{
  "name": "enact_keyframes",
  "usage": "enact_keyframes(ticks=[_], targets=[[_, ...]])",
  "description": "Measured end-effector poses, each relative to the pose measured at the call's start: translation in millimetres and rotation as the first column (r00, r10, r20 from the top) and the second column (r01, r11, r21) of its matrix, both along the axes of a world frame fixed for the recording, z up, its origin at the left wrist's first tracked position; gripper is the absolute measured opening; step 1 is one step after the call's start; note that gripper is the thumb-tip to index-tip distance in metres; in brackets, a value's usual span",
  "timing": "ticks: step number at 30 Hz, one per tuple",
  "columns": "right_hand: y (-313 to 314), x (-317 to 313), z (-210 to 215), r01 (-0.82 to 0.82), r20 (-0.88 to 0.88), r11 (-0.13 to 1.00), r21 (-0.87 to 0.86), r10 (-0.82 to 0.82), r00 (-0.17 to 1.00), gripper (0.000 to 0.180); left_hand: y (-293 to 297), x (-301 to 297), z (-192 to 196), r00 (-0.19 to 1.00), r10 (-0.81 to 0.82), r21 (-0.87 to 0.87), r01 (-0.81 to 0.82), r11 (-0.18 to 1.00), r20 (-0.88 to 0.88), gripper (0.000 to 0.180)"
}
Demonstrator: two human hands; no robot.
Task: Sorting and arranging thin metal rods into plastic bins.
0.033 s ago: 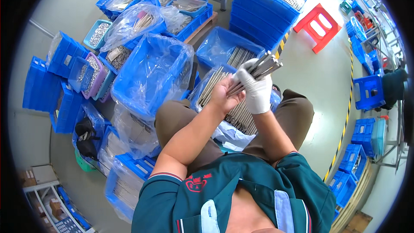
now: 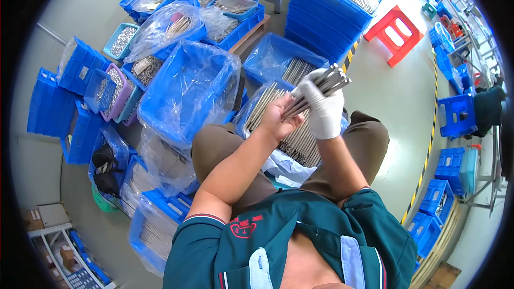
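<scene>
A bundle of thin grey metal rods (image 2: 333,78) slants up to the right between my two hands. My bare left hand (image 2: 279,118) is closed round its lower end, thumb and fingers on the rods. Higher up, my right hand (image 2: 323,110), in a white glove, is wrapped round the same bundle, and the rod ends stick out beyond it. Below both hands, a plastic-lined blue crate (image 2: 239,118) between my knees holds many similar rods (image 2: 300,143) lying side by side. My hands hide part of these rods.
A large blue crate lined with clear plastic (image 2: 184,93) stands to the left. Just beyond my hands is another lined crate (image 2: 262,56) with rods. Stacked blue crates (image 2: 321,24) rise behind it. A red stool (image 2: 394,36) stands at the far right, near yellow-black floor tape (image 2: 425,166).
My gloved right hand has shifted slightly to the right and its grip on the rods has turned a little. The left hand stays nearly in place.
</scene>
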State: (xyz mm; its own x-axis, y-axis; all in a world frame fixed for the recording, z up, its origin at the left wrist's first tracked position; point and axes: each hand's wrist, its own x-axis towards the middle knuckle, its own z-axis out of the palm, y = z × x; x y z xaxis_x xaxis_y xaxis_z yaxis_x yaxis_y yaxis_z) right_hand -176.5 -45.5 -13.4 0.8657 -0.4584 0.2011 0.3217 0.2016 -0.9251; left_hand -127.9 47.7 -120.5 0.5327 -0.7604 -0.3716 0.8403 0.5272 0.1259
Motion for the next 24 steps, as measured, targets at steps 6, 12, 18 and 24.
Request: enact_keyframes(ticks=[6, 12, 18, 24], targets=[[-53.4, -20.1, 16.2, -0.354, 0.156, 0.745, 0.566, 0.325, 0.933, 0.035, 34.6, 20.6, -5.8, 0.982, -0.175, 0.247, 0.152, 0.957, 0.073, 0.024], [-34.8, -86.6, -63.0, -0.210, -0.302, 0.465, 0.860, 0.796, 0.525, 0.038, 56.5, 28.2, 29.9, 0.675, -0.388, 0.672, -0.218, 0.708, 0.628, 0.015], [-12.0, -112.7, -77.0, -0.440, 0.111, -0.009, 0.898, 0.972, 0.207, 0.030, 53.0, 21.4, 46.4, 0.589, -0.523, 0.583, 0.106, 0.805, 0.616, 0.020], [14.0, -102.7, -95.2, -0.426, 0.104, 0.014, 0.905, 0.962, 0.252, 0.032, 44.8, 33.7, 44.1, 0.693, -0.347, 0.613, -0.174, 0.771, 0.632, 0.025]])
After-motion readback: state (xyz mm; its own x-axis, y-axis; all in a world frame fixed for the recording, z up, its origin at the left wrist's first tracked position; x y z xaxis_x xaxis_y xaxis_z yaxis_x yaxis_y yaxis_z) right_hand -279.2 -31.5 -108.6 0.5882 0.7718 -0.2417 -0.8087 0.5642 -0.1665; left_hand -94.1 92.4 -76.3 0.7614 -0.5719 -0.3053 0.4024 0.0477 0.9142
